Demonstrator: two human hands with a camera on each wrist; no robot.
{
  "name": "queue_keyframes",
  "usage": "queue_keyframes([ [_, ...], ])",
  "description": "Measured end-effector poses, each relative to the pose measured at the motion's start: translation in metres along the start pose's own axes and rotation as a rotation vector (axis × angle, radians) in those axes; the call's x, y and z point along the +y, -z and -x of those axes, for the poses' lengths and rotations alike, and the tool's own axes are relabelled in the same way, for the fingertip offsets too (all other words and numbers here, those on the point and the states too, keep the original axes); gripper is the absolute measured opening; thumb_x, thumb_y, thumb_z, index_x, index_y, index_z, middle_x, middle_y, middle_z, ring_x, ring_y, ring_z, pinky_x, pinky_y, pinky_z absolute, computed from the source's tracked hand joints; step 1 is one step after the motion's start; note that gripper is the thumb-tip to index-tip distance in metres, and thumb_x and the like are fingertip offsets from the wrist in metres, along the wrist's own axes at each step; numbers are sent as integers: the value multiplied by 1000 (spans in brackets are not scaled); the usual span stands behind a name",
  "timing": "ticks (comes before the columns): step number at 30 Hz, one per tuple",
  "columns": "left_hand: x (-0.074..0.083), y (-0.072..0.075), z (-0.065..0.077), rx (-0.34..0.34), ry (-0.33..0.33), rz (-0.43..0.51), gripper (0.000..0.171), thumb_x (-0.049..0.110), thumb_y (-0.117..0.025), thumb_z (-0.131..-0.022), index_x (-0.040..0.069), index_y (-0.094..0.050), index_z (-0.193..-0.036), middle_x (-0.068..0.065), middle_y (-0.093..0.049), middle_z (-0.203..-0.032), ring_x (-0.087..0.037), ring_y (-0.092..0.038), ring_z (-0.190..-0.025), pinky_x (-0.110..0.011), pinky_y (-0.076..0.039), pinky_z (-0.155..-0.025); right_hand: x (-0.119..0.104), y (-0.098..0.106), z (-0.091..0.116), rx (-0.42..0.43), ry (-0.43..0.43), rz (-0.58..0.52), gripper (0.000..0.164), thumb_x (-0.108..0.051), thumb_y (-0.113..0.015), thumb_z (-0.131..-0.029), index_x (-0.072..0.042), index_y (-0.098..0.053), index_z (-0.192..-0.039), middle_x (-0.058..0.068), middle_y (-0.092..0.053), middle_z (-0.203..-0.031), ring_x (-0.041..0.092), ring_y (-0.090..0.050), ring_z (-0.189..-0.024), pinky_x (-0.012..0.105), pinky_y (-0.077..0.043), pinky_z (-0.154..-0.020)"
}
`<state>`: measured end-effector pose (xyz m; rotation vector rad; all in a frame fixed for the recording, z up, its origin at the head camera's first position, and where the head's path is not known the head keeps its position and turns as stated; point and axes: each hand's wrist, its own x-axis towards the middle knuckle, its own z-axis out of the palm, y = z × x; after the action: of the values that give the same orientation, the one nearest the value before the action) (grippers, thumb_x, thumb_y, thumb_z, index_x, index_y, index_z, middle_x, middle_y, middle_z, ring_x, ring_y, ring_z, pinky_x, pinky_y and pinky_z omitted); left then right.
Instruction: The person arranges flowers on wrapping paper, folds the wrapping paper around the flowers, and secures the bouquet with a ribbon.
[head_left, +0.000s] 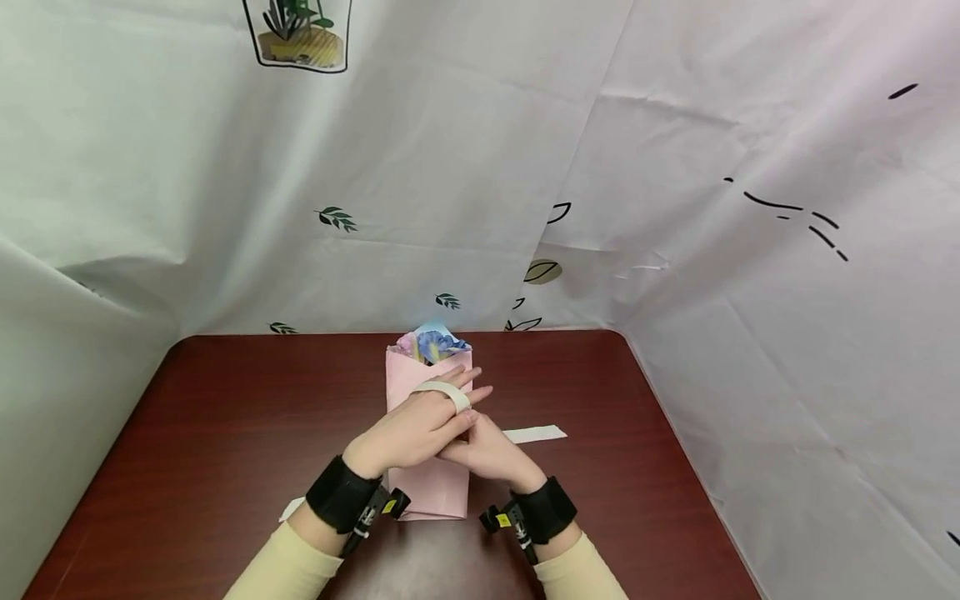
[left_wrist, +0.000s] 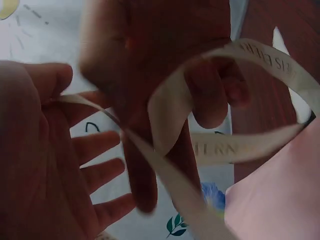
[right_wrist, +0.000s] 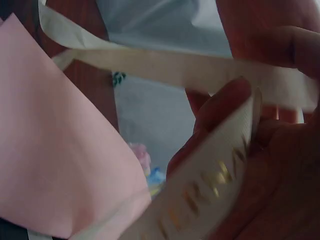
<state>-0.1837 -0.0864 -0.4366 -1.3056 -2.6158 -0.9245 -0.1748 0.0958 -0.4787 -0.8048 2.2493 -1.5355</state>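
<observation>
A cream ribbon (head_left: pixel 453 393) with gold lettering crosses the back of my left hand (head_left: pixel 408 429) in a loop. In the left wrist view, the left thumb pinches a strand of the ribbon (left_wrist: pixel 170 175) while the other fingers stretch out. Close under it, my right hand (head_left: pixel 491 454) has bent fingers about the ribbon (right_wrist: pixel 200 200), and the two hands overlap. Below both lies a flower bouquet in pink wrapping paper (head_left: pixel 431 492), its blue and pink flowers (head_left: pixel 433 345) at the far end. The hands hide the middle of the wrapping.
On the dark red table (head_left: pixel 247 417), a ribbon tail (head_left: pixel 536 434) extends right of the bouquet. Another pale piece (head_left: pixel 291 508) shows beside the left forearm. A white printed cloth (head_left: pixel 450 167) hangs behind and along the sides of the table.
</observation>
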Motion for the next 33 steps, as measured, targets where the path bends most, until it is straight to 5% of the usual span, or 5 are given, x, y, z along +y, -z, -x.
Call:
queue_keyframes([
  [6,-18,0,-8,-136,115,275,38,47,-46,-107,31,-65,-136,16,-57,-142,-4,-59,-114,-29,-49,-90,0,-6,-8,-20,-20,-22,28,-23,-49,-108,-8,-64,-89,3,-60,-72,9,-42,-57,22,-37,-57],
  [11,-37,-3,0,-193,198,421,29,47,-50,-105,34,-71,-122,22,-51,-147,-5,-59,-113,-28,-48,-87,1,-4,-9,-60,-31,-127,34,-23,-45,-110,-4,-73,-104,12,-74,-96,16,-47,-66,26,-39,-61],
  [14,-43,-6,7,-190,239,399,36,48,-50,-105,32,-66,-133,18,-61,-135,-5,-58,-113,-28,-47,-90,4,-4,-7,-54,-46,-155,34,-24,-44,-110,-4,-71,-110,13,-74,-98,16,-47,-67,27,-39,-62],
  [20,-45,-5,14,-147,263,335,31,56,-55,-100,27,-67,-99,9,-59,-83,-9,-56,-77,-27,-45,-69,9,-6,-1,60,-108,-284,32,-25,-48,-109,-5,-53,-134,16,-72,-97,19,-53,-68,25,-45,-64],
  [33,-37,-5,24,-22,125,-39,54,47,-81,-84,23,-69,-131,9,-69,-107,-6,-56,-86,-24,-48,-70,11,-8,-3,304,-268,-340,54,-25,-63,-102,-7,-37,-147,4,-65,-69,13,-64,-62,32,-55,-66],
])
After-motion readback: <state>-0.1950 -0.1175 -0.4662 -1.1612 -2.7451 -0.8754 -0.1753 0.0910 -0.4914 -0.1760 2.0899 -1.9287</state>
